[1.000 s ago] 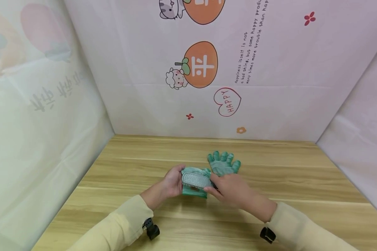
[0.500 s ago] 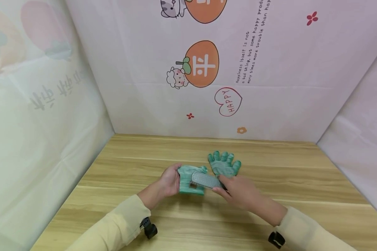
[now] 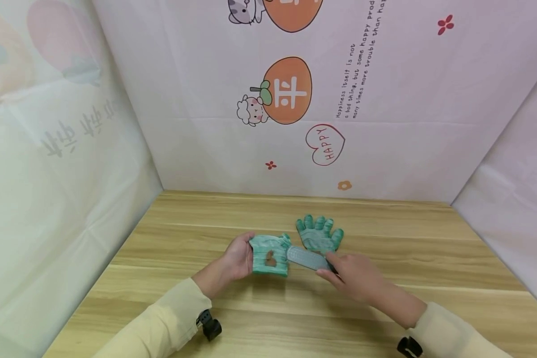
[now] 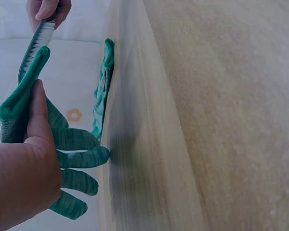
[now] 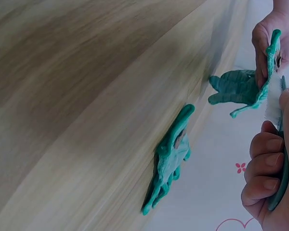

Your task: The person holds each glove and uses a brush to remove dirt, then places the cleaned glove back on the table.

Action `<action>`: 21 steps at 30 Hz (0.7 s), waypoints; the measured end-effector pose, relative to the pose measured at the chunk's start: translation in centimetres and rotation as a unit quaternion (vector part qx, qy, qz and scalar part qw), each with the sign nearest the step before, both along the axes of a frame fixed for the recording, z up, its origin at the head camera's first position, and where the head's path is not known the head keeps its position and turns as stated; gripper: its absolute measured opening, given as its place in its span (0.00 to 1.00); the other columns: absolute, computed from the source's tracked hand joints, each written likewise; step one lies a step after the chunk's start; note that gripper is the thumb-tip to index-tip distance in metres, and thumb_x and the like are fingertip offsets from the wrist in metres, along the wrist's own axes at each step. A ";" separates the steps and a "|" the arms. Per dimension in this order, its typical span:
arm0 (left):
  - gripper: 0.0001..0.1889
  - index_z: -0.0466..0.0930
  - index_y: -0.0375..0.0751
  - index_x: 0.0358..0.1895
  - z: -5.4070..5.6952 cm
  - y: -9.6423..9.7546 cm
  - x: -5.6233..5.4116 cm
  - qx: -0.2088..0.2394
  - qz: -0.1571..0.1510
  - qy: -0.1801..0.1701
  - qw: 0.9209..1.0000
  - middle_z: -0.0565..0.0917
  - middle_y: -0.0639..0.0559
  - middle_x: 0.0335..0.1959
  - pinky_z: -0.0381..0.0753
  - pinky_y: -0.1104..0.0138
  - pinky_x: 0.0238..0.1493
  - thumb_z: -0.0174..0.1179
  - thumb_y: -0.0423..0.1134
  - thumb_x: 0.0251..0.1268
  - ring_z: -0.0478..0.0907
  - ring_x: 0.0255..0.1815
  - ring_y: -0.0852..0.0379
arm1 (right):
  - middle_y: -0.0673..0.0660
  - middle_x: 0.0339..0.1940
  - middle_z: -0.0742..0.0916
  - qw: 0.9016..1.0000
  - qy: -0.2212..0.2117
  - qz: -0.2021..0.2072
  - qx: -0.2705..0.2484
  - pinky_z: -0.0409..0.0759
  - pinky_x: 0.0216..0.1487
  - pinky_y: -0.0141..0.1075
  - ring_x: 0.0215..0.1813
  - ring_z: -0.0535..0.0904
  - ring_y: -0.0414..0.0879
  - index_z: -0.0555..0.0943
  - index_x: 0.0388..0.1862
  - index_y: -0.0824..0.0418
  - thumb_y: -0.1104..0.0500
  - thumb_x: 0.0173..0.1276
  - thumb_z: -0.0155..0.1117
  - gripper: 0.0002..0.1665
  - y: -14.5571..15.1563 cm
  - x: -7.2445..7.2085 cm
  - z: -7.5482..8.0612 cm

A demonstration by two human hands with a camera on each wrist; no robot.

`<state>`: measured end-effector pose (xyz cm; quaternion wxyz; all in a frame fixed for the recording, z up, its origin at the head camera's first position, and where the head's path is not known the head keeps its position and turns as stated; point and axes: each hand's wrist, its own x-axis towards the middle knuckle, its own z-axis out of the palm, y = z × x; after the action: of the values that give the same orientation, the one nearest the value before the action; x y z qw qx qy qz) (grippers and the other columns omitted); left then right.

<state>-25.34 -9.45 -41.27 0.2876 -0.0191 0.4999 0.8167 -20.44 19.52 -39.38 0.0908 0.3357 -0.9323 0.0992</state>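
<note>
A green streaked glove (image 3: 261, 242) with a brown stain on it lies across my left hand (image 3: 238, 258), which holds it by the cuff above the table. The glove's fingers (image 4: 79, 159) hang down in the left wrist view. My right hand (image 3: 358, 276) grips a brush (image 3: 306, 258) by its handle; the white bristles (image 5: 273, 103) face the glove in the right wrist view. The brush's tip is at the glove's right edge, and I cannot tell whether the bristles touch it. A second green glove (image 3: 318, 239) rests flat on the table behind the brush, also with a brown mark.
The wood-grain table (image 3: 183, 228) runs back to a white printed sheet (image 3: 206, 124). Similar white sheets rise at the left (image 3: 71, 199) and right (image 3: 510, 199). Black straps with small devices circle both wrists.
The brush has slid rightward across the held glove to its edge, uncovering the brown stain. My left hand has shifted slightly left with the glove. The second glove stays put.
</note>
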 end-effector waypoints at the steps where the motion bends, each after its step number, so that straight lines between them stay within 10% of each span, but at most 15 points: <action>1: 0.25 0.71 0.41 0.42 0.0 0.0 0.0 0.001 0.001 -0.001 1.000 0.84 0.54 0.33 0.80 0.67 0.42 0.23 0.49 0.79 0.82 0.38 0.60 | 0.41 0.14 0.65 1.000 0.000 -0.001 0.000 0.60 0.19 0.29 0.17 0.59 0.34 0.69 0.28 0.53 0.43 0.74 0.55 0.19 0.1 0.1 0.1; 21: 0.27 0.74 0.43 0.32 0.4 2.0 0.4 0.009 -0.035 0.007 0.999 0.83 0.54 0.25 0.80 0.66 0.34 0.23 0.48 0.79 0.81 0.29 0.60 | 0.43 0.13 0.65 0.999 0.014 0.031 0.006 0.60 0.15 0.30 0.15 0.61 0.34 0.69 0.29 0.53 0.42 0.74 0.54 0.20 -3.9 -0.6 1.5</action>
<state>-24.94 -7.42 -40.88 0.3126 0.0069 0.4951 0.8106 -21.00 15.59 -37.91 0.0982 0.3660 -0.9209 0.0914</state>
